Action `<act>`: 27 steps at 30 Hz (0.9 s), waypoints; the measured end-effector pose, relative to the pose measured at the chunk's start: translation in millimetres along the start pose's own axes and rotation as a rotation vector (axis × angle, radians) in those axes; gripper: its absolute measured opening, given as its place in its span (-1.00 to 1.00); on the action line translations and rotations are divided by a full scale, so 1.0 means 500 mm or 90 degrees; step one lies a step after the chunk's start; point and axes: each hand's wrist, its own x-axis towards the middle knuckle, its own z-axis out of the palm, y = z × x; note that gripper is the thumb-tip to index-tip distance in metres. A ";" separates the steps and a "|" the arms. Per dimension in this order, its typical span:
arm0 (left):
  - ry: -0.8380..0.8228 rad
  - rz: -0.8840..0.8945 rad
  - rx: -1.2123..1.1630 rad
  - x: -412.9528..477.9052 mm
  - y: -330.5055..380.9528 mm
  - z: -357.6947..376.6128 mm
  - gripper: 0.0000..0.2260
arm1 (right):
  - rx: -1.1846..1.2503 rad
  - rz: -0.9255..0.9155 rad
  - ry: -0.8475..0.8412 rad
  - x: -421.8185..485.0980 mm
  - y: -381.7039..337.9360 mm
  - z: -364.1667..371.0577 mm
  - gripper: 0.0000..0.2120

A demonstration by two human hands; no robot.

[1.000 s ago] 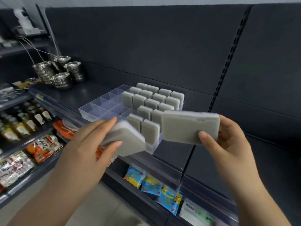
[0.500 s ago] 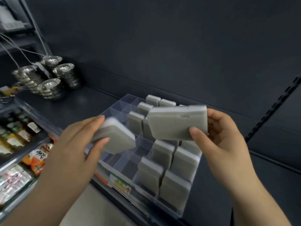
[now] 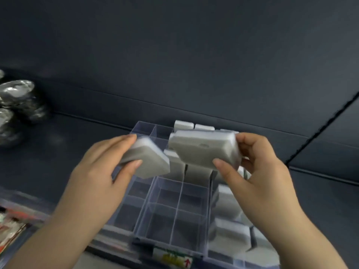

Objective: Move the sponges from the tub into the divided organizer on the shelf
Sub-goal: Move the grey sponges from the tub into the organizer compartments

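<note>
A clear divided organizer (image 3: 180,202) lies on the dark shelf right below me. Several grey sponges (image 3: 227,208) stand upright in its right and rear compartments; the left and middle compartments hold nothing. My left hand (image 3: 97,183) grips one grey sponge (image 3: 147,162) between thumb and fingers, above the organizer's left side. My right hand (image 3: 258,183) holds a second grey sponge (image 3: 204,149) flat over the organizer's middle. The two held sponges nearly touch. No tub is in view.
Stacked shiny metal bowls (image 3: 15,105) stand at the left on the same dark shelf (image 3: 58,152). A dark back panel (image 3: 174,55) rises behind the organizer. Packaged goods (image 3: 11,226) show on a lower shelf at bottom left.
The view has closed in and tipped down over the organizer. Both hands, each with its sponge, have moved forward and closer together above the compartments.
</note>
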 end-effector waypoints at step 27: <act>-0.115 0.114 -0.156 0.014 -0.110 -0.002 -0.58 | -0.499 0.145 -0.223 -0.006 -0.007 0.121 -0.61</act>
